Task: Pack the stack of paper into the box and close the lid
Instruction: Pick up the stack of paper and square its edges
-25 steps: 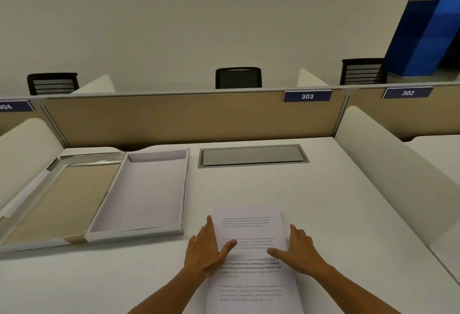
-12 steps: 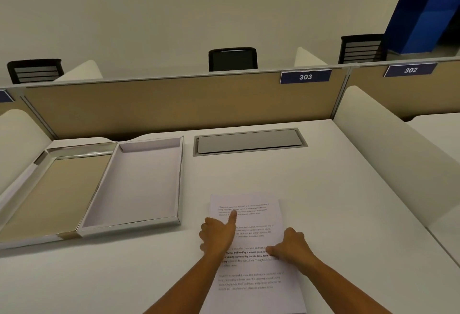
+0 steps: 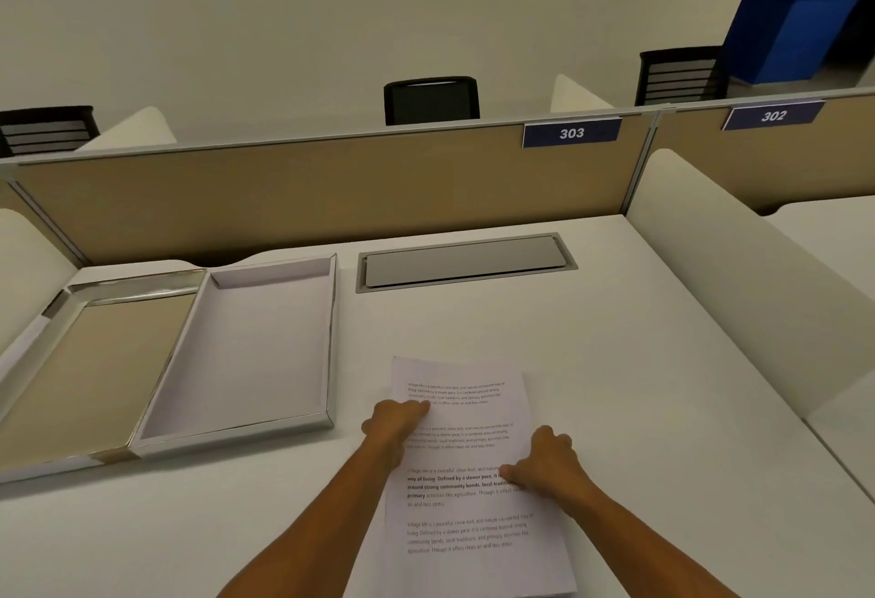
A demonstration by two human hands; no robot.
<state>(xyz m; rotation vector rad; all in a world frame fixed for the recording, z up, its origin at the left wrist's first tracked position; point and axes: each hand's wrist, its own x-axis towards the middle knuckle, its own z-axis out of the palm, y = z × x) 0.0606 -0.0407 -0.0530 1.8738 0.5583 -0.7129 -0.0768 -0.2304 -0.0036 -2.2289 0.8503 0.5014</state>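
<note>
At lower centre of the frame, the stack of paper (image 3: 466,469) lies flat on the desk (image 3: 615,384), left hand (image 3: 395,422) and right hand (image 3: 549,460) curled at its side edges (grip unconfirmed), right of the open box (image 3: 246,431); a shallow pinch risks fanning sheets.

Bare forearms, left hand (image 3: 395,422) and right hand (image 3: 549,465) unadorned.
</note>
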